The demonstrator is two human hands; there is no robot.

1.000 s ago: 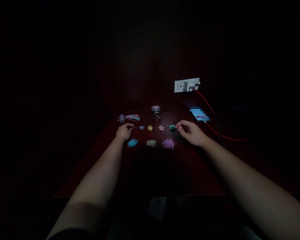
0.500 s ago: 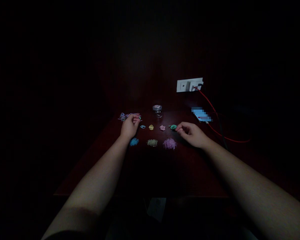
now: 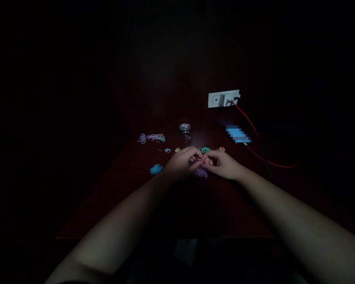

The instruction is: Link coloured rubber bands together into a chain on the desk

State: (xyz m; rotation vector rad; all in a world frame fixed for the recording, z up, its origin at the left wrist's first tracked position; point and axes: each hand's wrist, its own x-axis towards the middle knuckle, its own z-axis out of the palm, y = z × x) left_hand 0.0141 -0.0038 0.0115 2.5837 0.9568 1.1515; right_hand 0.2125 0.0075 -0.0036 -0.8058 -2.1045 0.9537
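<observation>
Dark red table [image 3: 177, 213] in a dim room, lit mainly about its middle; clock directions run from where the hands meet.

- Pale item [image 3: 185, 251], six o'clock, beyond the table's near edge; details too dark to tell.
- Purple pile [image 3: 201, 173] of small bands, six o'clock, just below the fingertips, partly covered.
- Blue pile [image 3: 156, 169], near nine.
- Left hand [image 3: 197, 161] and right hand [image 3: 206, 161], together, fingers bent, tips meeting; whether either pinch is closed on a band, cannot tell.
- Bands in a row: light blue pair [image 3: 167, 150], between nine and ten; yellow bands [image 3: 178, 150], ten, beside the left hand; green bands [image 3: 205, 150], twelve; orange bands [image 3: 221, 149], two.
- Mixed heap [image 3: 151, 138] of coloured bands, ten.
- Clear jar [image 3: 185, 132], lidded, upright, eleven.
- Phone [image 3: 238, 135], two, screen lit, red cable [image 3: 276, 164] attached.
- White wall socket [image 3: 215, 99], one, charger [image 3: 226, 100] plugged in.
</observation>
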